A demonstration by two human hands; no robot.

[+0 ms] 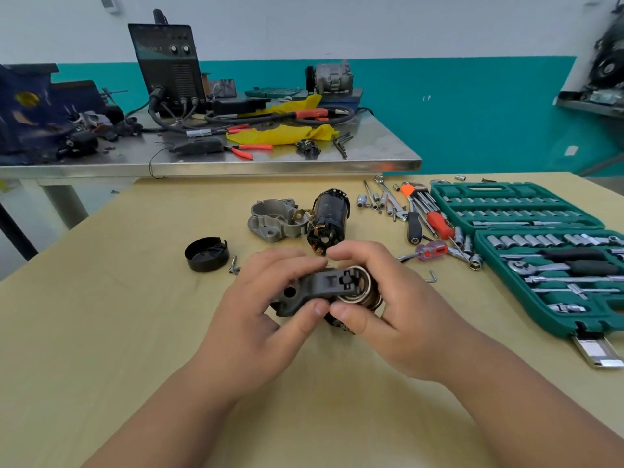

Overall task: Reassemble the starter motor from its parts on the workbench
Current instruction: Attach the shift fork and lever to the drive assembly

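**STARTER MOTOR: REASSEMBLY AT AN EARLY STAGE, MAIN PARTS STILL SEPARATE**

1. Workbench (pixel 135 298). Tan top that carries every part listed below.
2. Socket set (pixel 486 189). Green case lying open at the right edge. No tool is in hand.
3. Loose screwdrivers (pixel 435 224). They lie among keys and sockets between the case and the motor parts.
4. Left hand (pixel 266 319). Thumb and fingers are pinched on the black plastic lever, low over the bench near its middle.
5. Right hand (pixel 398 315). Thumb and fingers are clamped around the ringed metal drive part, its thumb tip touching the left thumb tip.
6. Motor body (pixel 329 214). Black cylinder lying on its side behind the hands. Its brush end is open and not yet capped.
7. Nose housing (pixel 275 219). Grey casting just left of the motor body, with nothing fitted in it.
8. End cap (pixel 206 254). Black cup lying apart on the left, not yet fitted.
9. Black plastic lever (pixel 324 285). Held against the drive part; whether the two are fully seated cannot be told.
10. Ringed metal drive part (pixel 359 288). It touches the lever's forked end.
11. Screws (pixel 234 266). They lie loose beside the end cap.

Judged remaining: the drive and lever go into the housing, then the body is joined, capped and screwed.
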